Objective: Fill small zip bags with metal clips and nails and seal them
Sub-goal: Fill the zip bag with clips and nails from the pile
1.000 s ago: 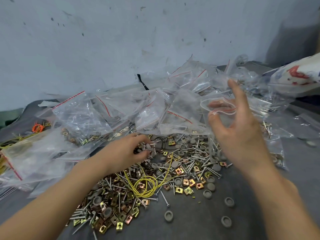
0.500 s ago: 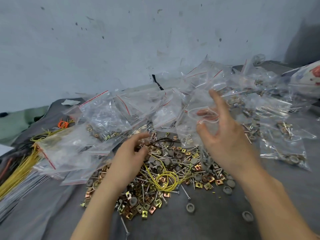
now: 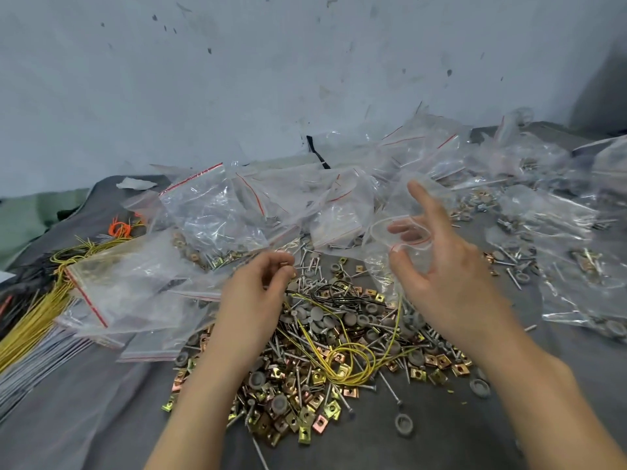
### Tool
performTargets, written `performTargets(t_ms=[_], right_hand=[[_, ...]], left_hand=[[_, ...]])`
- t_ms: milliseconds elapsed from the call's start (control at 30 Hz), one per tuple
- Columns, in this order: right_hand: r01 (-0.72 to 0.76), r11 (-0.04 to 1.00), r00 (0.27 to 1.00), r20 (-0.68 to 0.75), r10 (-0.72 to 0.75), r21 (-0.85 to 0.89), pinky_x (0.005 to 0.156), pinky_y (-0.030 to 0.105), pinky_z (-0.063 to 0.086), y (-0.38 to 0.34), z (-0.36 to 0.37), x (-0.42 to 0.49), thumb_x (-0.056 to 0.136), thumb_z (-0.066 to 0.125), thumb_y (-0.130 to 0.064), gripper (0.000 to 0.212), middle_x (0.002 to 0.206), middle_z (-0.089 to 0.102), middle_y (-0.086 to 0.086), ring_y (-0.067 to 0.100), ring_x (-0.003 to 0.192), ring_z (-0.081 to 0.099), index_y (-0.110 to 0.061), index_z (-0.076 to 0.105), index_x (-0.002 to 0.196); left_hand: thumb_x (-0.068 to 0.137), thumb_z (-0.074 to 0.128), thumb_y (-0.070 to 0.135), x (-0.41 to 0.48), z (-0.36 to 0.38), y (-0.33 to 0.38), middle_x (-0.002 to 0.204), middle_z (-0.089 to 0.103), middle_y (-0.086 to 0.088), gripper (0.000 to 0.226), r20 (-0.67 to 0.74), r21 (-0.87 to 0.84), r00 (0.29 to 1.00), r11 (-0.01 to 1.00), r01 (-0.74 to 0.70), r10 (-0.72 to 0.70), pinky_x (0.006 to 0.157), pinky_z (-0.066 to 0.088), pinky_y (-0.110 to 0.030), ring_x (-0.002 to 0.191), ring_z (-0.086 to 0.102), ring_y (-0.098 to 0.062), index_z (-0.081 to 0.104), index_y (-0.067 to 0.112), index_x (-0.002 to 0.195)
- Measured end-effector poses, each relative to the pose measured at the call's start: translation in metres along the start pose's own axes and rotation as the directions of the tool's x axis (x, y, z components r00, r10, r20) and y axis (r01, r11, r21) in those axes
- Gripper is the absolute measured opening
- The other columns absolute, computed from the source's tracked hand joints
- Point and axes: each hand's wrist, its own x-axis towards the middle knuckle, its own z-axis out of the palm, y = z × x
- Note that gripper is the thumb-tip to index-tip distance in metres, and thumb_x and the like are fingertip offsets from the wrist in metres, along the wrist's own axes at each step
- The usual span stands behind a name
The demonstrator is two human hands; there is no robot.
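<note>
Right hand has a small zip bag up in the air over the far side of the loose heap, thumb and a couple of fingers hooked into the red-lined mouth to stretch it open, index finger sticking up free. Left hand is curled just beside it, fingertips pinching what looks like a brass clip or two, can't tell how many. The hands aren't touching, so the likely slip is the drop itself: that mouth is floppy film held by one hand, and if it sags as the clip goes over, the piece bounces back into the clips and nails in the middle of the grey sheet. The yellow wire looped through the heap could drag extra bits up on the next grab. Nail points could poke through the thin plastic, and anything caught in the zip track would probably stop it sealing like the filled bags along the far edge
</note>
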Motion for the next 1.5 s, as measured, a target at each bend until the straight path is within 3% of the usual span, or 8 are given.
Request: performTargets(t_ms=[233, 500, 800, 1033, 1133, 1233, 1367, 1500], right_hand=[[0.020, 0.998, 0.998, 0.059, -0.017, -0.051, 0.098, 0.030, 0.040, -0.005, 0.012, 0.001, 0.093, 0.050, -0.041, 0.072, 0.116, 0.058, -0.026, 0.006, 0.116, 0.055, -0.047, 0.010, 0.152], [0.062, 0.998, 0.993, 0.107, -0.058, -0.031, 0.100, 0.033, 0.041, -0.011, 0.022, -0.004, 0.091, 0.051, -0.043, 0.073, 0.118, 0.058, -0.025, 0.001, 0.118, 0.053, -0.049, 0.011, 0.152], [0.110, 0.994, 0.986, 0.127, -0.107, -0.017, 0.103, 0.039, 0.044, -0.018, 0.030, -0.007, 0.085, 0.052, -0.056, 0.080, 0.122, 0.055, -0.019, 0.010, 0.120, 0.054, -0.063, 0.003, 0.147], [0.110, 0.994, 0.987, 0.121, -0.107, -0.017, 0.104, 0.044, 0.045, -0.011, 0.028, -0.005, 0.091, 0.052, -0.052, 0.076, 0.125, 0.060, -0.013, 0.011, 0.118, 0.056, -0.056, 0.006, 0.151], [0.100, 0.995, 0.990, 0.101, -0.099, -0.006, 0.104, 0.038, 0.042, -0.008, 0.025, -0.004, 0.090, 0.053, -0.051, 0.076, 0.123, 0.060, -0.017, 0.007, 0.120, 0.055, -0.053, 0.007, 0.151], [0.090, 0.996, 0.993, 0.081, -0.090, 0.006, 0.101, 0.031, 0.040, -0.007, 0.024, -0.003, 0.088, 0.050, -0.052, 0.074, 0.118, 0.059, -0.024, 0.001, 0.119, 0.053, -0.053, 0.008, 0.150], [0.076, 0.997, 0.994, 0.077, -0.076, 0.006, 0.096, 0.025, 0.037, -0.010, 0.024, -0.002, 0.088, 0.048, -0.052, 0.074, 0.118, 0.059, -0.025, 0.000, 0.117, 0.053, -0.053, 0.008, 0.150], [0.070, 0.997, 0.995, 0.074, -0.071, 0.016, 0.098, 0.024, 0.038, -0.010, 0.023, -0.002, 0.090, 0.053, -0.046, 0.075, 0.117, 0.060, -0.024, -0.001, 0.116, 0.054, -0.050, 0.010, 0.151]], left_hand=[[0.099, 0.056, 0.024, 0.007, -0.006, 0.003, 0.105, 0.064, 0.012, 0.017, 0.002, -0.003, 1.000, 1.000, -0.008, 0.008, 0.068, 0.042, -0.004, 0.092, 0.060, 0.006, 0.069, 0.034, 0.103], [0.094, 0.066, 0.027, 0.003, -0.018, 0.054, 0.088, 0.070, 0.007, 0.010, -0.080, -0.270, 0.987, 0.951, -0.154, 0.137, 0.074, 0.051, -0.015, 0.084, 0.065, -0.006, 0.062, 0.032, 0.101], [0.094, 0.065, 0.023, -0.010, -0.004, 0.075, 0.085, 0.069, 0.021, 0.011, 0.138, -0.061, 0.921, 0.931, -0.359, 0.364, 0.068, 0.040, -0.005, 0.081, 0.060, 0.008, 0.070, 0.029, 0.101], [0.097, 0.060, 0.030, 0.000, -0.028, 0.059, 0.089, 0.066, 0.022, 0.013, 0.080, -0.017, 0.963, 0.966, -0.257, 0.258, 0.069, 0.044, -0.005, 0.083, 0.060, 0.011, 0.068, 0.032, 0.107], [0.094, 0.060, 0.038, -0.003, -0.036, 0.048, 0.088, 0.066, 0.021, 0.011, 0.372, 0.194, 0.921, 0.960, -0.199, 0.116, 0.068, 0.047, -0.010, 0.081, 0.059, 0.011, 0.066, 0.037, 0.103], [0.090, 0.062, 0.053, -0.019, -0.020, 0.047, 0.103, 0.064, 0.020, 0.029, 0.667, 0.430, 0.736, 0.867, -0.251, -0.118, 0.078, 0.049, -0.018, 0.090, 0.059, 0.006, 0.063, 0.038, 0.114], [0.090, 0.063, 0.048, -0.037, 0.007, 0.049, 0.119, 0.058, 0.002, 0.040, 0.701, 0.576, 0.703, 0.679, -0.455, -0.123, 0.096, 0.046, -0.038, 0.113, 0.051, -0.020, 0.055, 0.027, 0.124], [0.094, 0.059, 0.039, -0.045, 0.011, 0.048, 0.122, 0.055, -0.002, 0.039, 0.676, 0.585, 0.734, 0.654, -0.479, -0.068, 0.093, 0.045, -0.039, 0.115, 0.051, -0.024, 0.048, 0.020, 0.126]])
